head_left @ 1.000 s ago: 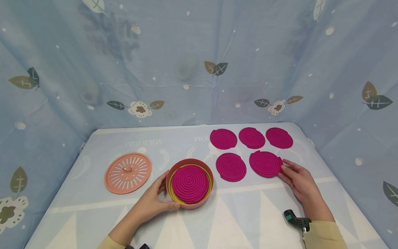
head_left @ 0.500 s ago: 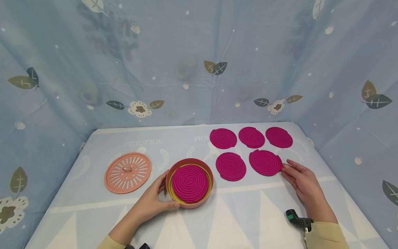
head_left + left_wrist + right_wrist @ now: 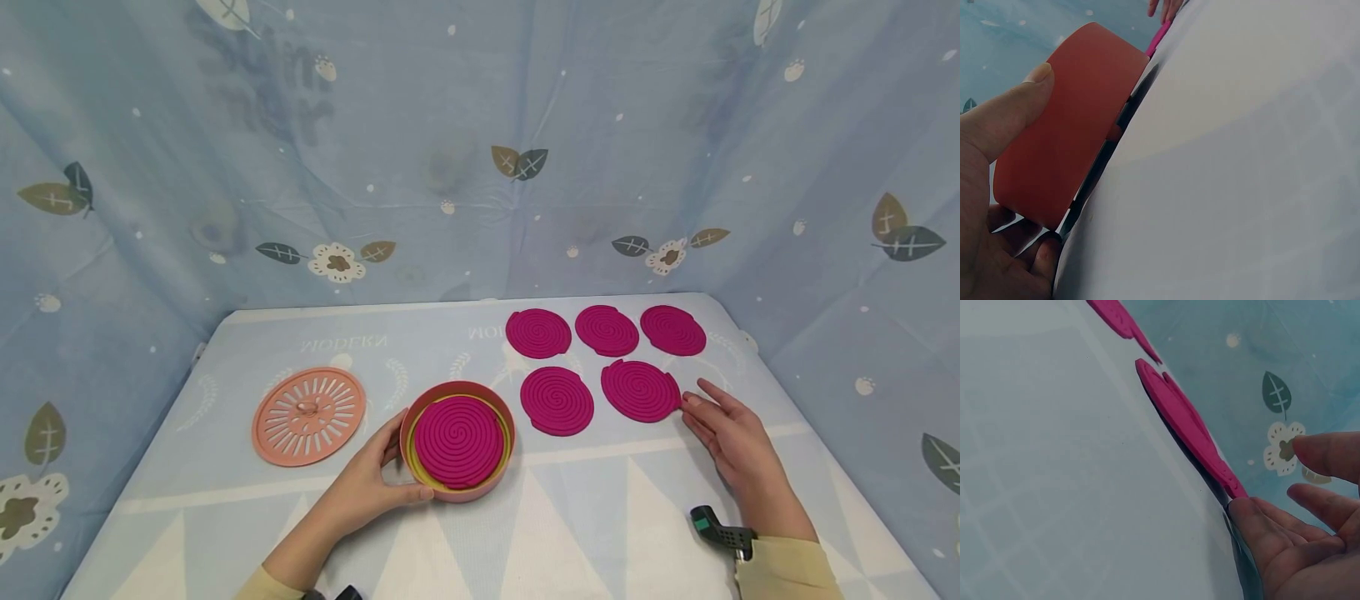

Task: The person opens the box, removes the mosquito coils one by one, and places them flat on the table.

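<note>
My left hand grips the left side of a round salmon container, thumb at its front and fingers behind. The container's plain outer wall fills much of the left wrist view. Inside it, a magenta spiral coaster lies over a yellow layer. On the right, my right hand pinches the right edge of another magenta spiral coaster between thumb and a finger, its index finger raised. Seen edge-on in the right wrist view, that coaster has a dark shadow along its underside.
Beside the held coaster lies another magenta coaster. Behind are three more in a row: left coaster, middle coaster, right coaster. A slotted salmon lid rests at left. A patterned blue curtain rises behind the table.
The right hand has shifted slightly right and its index finger has lifted away from the coaster's edge. Its coaster has moved only a little. The left hand and container have stayed put.
</note>
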Tool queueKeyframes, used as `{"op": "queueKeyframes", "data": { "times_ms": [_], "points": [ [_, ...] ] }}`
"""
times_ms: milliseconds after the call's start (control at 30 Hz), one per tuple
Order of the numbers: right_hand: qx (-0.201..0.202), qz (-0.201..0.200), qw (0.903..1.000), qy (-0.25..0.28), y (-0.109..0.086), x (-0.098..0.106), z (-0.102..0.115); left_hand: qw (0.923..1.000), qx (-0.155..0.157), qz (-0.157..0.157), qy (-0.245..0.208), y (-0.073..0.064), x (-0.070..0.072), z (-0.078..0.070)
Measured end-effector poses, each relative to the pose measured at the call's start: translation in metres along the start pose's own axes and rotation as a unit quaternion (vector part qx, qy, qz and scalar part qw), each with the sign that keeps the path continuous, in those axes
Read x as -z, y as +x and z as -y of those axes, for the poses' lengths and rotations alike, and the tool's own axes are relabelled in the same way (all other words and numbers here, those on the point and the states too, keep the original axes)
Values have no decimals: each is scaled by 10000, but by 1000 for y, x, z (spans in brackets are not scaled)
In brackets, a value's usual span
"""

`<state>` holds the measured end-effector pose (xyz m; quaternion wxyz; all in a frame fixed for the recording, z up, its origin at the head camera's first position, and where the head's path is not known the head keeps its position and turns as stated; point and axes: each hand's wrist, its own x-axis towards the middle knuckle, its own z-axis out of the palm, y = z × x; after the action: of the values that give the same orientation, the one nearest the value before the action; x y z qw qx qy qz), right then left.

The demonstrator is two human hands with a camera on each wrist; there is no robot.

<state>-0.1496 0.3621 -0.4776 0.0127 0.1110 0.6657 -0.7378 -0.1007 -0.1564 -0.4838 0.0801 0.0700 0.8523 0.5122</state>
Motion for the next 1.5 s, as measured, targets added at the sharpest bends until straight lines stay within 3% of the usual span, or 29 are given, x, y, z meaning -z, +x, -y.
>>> {"op": "queueKeyframes", "data": {
  "times_ms": [700,967,1167,1333,1500],
  "points": [
    [118,203,9994,239,1,-1,-3,10000,60,46,-40,-1,1,-2],
    [162,162,9993,292,-3,0,6,10000,24,36,-37,0,0,0],
    [531,516,9966,371,-7,-7,16,10000,68,54,-49,-1,0,1],
    [942,1090,9896,18,-10,-22,30,9999,98,36,-61,-1,-1,0],
    [1057,1509,9822,-366,-11,-41,45,9999,96,-9,-36,-2,0,0]
  ]
}}
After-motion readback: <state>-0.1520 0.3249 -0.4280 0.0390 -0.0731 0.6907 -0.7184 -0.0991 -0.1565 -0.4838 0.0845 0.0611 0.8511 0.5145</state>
